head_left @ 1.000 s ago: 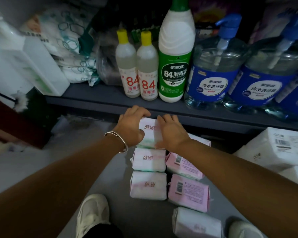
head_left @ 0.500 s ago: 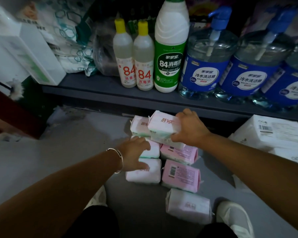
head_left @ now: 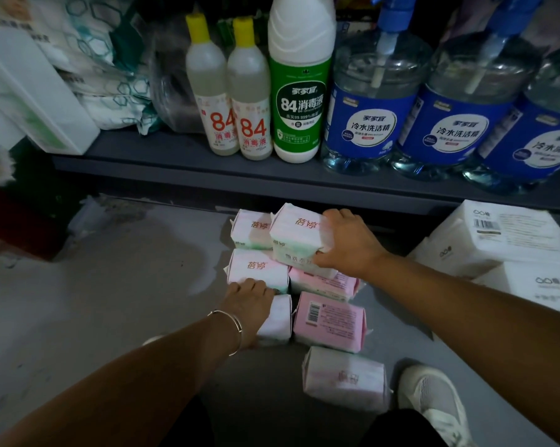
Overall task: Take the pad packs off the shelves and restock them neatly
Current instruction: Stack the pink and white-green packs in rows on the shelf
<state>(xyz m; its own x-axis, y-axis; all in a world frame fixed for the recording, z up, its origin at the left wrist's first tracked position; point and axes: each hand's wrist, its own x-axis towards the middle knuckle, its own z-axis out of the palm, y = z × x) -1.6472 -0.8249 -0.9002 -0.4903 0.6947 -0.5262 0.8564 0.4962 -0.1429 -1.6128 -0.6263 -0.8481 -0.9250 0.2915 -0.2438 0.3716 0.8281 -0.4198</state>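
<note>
Several white and pink pad packs lie in two rows on the grey floor below the dark shelf (head_left: 207, 169). My right hand (head_left: 349, 243) grips a white pad pack (head_left: 298, 233) by its right end, on top of the right row at the back. My left hand (head_left: 249, 301) lies over the near white pack (head_left: 277, 324) of the left row, fingertips touching the middle white pack (head_left: 256, 267). A pink pack (head_left: 331, 319) lies barcode up beside it. Another white pack (head_left: 346, 377) lies nearest me.
The shelf carries two yellow-capped 84 bottles (head_left: 230, 91), a green-labelled disinfectant bottle (head_left: 299, 101) and blue-labelled pump jugs (head_left: 372, 117). White tissue packs (head_left: 501, 240) are stacked on the right. My white shoe (head_left: 433, 404) stands at the lower right.
My right hand lifted a white pack from the back of the left row and brought it right, onto the right row. My left hand drew back to the near packs.
</note>
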